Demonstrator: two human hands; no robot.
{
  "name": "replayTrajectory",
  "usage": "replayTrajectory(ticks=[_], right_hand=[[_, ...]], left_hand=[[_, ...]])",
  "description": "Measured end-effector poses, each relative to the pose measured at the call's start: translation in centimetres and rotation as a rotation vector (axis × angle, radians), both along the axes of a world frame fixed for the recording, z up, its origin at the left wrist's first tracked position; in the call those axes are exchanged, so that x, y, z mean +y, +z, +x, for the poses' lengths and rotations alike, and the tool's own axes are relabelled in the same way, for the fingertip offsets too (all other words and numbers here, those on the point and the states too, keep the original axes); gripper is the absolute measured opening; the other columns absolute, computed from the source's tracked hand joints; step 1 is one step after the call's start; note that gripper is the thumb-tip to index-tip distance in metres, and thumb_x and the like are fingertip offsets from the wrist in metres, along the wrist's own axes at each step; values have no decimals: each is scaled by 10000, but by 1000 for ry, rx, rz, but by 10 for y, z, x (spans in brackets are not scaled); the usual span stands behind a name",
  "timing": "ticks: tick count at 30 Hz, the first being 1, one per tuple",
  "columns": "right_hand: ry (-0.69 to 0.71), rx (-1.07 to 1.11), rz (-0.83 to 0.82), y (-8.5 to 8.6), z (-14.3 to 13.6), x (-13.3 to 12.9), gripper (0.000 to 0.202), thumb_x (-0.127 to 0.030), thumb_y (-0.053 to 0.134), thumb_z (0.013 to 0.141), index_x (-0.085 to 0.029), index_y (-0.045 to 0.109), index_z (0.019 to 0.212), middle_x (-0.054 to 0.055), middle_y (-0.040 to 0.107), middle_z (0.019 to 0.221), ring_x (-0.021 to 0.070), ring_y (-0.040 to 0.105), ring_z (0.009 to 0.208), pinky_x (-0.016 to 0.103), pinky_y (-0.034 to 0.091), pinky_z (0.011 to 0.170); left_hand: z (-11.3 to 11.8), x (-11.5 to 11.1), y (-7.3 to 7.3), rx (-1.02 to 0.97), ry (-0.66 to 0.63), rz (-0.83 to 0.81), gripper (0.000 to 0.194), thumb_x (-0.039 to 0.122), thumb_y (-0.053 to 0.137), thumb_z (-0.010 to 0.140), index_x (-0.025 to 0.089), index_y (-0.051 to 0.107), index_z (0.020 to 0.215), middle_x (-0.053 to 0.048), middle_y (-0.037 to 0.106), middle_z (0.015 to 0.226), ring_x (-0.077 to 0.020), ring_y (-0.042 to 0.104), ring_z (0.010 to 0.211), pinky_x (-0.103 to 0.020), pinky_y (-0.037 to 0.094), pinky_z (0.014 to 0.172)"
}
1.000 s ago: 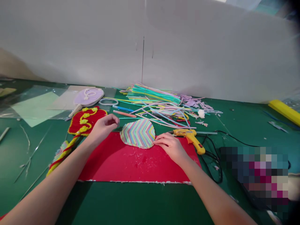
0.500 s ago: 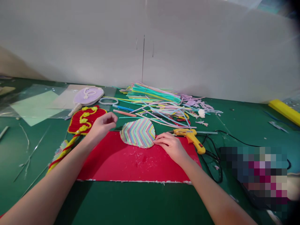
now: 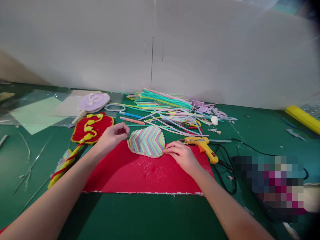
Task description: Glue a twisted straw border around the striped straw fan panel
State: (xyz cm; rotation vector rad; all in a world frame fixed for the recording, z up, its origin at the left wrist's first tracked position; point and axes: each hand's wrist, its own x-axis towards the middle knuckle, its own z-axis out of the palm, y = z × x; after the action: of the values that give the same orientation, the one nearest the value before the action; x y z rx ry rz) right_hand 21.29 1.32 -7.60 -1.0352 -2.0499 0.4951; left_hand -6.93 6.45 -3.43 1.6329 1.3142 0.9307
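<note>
A rounded panel of pastel chevron-striped pipe cleaners lies over the back edge of a red board. At its right rim, my right hand pinches the edge between thumb and fingers. My left hand is closed in a pinch just off the panel's upper left edge; what its fingertips hold, if anything, is too small to make out. Close behind the left wrist is a red pipe-cleaner fan with yellow flowers and a twisted yellow and red handle.
A yellow glue gun with a black cord lies right of my right hand. Loose pipe cleaners are heaped behind the panel. At back left are a lilac fan and a pale green sheet. A yellow bar sits far right.
My left hand has moved slightly right, up to the panel's left edge. My right hand keeps its place at the right rim, and the panel has hardly moved.
</note>
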Motion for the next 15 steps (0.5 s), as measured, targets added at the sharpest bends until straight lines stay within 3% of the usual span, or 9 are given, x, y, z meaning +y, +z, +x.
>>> replayTrajectory(ticks=[3,8,15], right_hand=[[3,3,0,-1,0,0,197,-215,549,902,-250,742,885,47,694,884,169,627,833,323,541,747],[13,1,11,-2,0,0,185,-207,554,898,-222,738,884,52,692,879,169,621,834,319,535,747],[9,-12,13,1,0,0,189,-197,552,896,-210,739,878,58,693,884,171,620,829,321,531,751]], left_hand=[[3,-5,4,29,-31,-1,41,217,530,644,188,544,670,31,543,652,-135,512,647,-236,384,598],[20,-20,9,145,-222,-51,219,337,476,811,194,642,806,-3,640,734,-164,578,719,-272,445,692],[36,-25,-7,245,-258,29,183,341,536,785,196,647,794,-16,688,799,-156,605,719,-254,453,659]])
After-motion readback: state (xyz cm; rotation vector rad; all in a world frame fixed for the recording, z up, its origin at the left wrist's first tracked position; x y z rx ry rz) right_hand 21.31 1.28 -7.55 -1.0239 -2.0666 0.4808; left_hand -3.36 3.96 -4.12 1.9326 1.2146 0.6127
